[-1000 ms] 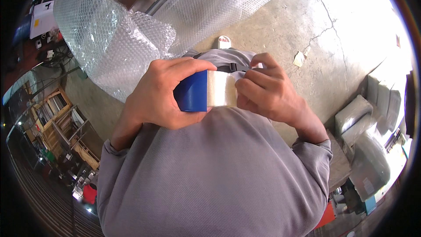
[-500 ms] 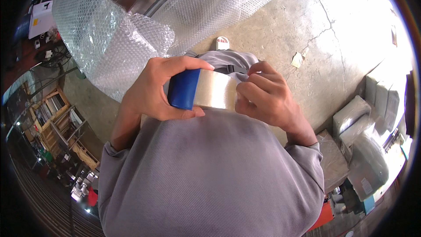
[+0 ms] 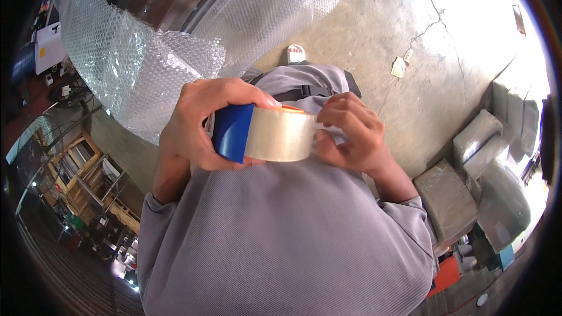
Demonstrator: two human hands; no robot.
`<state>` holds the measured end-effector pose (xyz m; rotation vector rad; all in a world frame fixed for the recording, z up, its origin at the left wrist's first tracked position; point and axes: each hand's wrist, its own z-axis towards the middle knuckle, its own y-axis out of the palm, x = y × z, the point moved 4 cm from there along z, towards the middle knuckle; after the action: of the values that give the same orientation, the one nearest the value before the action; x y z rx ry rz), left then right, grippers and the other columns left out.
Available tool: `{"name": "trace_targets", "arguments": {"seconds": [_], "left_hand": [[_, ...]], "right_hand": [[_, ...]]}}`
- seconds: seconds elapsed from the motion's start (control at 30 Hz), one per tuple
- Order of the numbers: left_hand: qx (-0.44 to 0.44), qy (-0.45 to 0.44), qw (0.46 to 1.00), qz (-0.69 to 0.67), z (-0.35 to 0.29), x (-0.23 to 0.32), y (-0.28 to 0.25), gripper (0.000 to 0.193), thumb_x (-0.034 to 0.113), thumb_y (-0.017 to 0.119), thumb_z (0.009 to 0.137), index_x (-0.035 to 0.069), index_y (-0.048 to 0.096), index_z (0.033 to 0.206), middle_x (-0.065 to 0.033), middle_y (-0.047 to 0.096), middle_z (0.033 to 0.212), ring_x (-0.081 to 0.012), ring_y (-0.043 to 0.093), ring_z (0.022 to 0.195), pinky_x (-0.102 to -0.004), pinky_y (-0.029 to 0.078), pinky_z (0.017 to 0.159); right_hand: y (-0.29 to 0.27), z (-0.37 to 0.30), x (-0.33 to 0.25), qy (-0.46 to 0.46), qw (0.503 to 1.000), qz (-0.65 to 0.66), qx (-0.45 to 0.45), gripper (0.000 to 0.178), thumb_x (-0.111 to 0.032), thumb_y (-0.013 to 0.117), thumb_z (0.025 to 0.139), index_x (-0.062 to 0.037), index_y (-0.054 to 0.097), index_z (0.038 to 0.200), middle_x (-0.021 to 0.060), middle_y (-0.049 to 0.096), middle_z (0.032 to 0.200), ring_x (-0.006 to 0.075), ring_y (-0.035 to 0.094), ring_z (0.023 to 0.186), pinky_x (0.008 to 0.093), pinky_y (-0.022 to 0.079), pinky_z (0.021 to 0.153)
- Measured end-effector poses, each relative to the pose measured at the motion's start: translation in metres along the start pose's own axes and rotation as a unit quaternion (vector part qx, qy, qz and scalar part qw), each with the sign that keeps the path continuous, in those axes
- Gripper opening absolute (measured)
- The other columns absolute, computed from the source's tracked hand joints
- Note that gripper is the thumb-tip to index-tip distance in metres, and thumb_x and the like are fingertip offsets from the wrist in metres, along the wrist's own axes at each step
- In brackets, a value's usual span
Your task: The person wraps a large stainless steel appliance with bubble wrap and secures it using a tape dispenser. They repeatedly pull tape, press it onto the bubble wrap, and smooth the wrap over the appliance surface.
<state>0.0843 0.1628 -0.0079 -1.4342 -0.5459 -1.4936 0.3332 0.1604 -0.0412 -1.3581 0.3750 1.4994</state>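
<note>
My left hand is wrapped round a tape dispenser with a blue cover, held in front of my stomach. Out of its right side sticks a wide roll of clear packing tape, with an orange rim showing along its upper edge. At the right end of the roll is my right hand, its fingers curled and the thumb and forefinger tips close against the tape. Whether a tape end lies between those fingertips is too blurred to tell.
A long sheet of bubble wrap spreads across the far left. Wrapped grey cushioned pieces are stacked at the right on the concrete floor. A wooden frame rack stands at the left, and a scrap of paper lies beyond my right hand.
The dispenser and roll have shifted slightly left and nearer to me, tilting so the orange rim shows. The right fingers have loosened a little but stay beside the roll.
</note>
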Motion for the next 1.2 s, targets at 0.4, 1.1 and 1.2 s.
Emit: {"name": "trace_targets", "arguments": {"seconds": [0.4,1.1,1.2], "left_hand": [[0.037,-0.059,0.996,-0.051,0.002,0.012,0.006,0.074,0.026,0.101,0.063,0.002,0.063,0.122,-0.0177,0.077,0.113,-0.0281,0.079,0.098,-0.0371,0.064,0.085],[0.039,-0.078,0.996,-0.025,-0.001,0.009,0.007,0.076,0.018,0.096,0.055,0.0,0.068,0.123,-0.016,0.078,0.11,-0.0273,0.079,0.098,-0.0368,0.065,0.086],[0.041,-0.077,0.996,-0.014,0.003,0.016,0.007,0.077,0.019,0.097,0.056,0.0,0.067,0.125,-0.015,0.078,0.111,-0.0267,0.079,0.098,-0.0358,0.065,0.085]], "right_hand": [[0.012,0.007,-0.01,0.036,0.995,0.078,-0.045,0.072,-0.028,0.095,0.076,0.0007,0.06,0.132,0.0157,0.069,0.122,0.0288,0.073,0.107,0.0383,0.061,0.087],[0.028,-0.008,0.021,0.022,0.97,0.238,-0.048,0.083,-0.033,0.096,0.076,0.0024,0.052,0.136,0.0223,0.068,0.132,0.0338,0.069,0.124,0.0406,0.061,0.093],[0.012,0.002,0.016,0.017,0.98,0.195,-0.047,0.07,-0.031,0.094,0.077,0.0041,0.062,0.129,0.0178,0.07,0.123,0.0316,0.071,0.114,0.0397,0.06,0.091]]}}
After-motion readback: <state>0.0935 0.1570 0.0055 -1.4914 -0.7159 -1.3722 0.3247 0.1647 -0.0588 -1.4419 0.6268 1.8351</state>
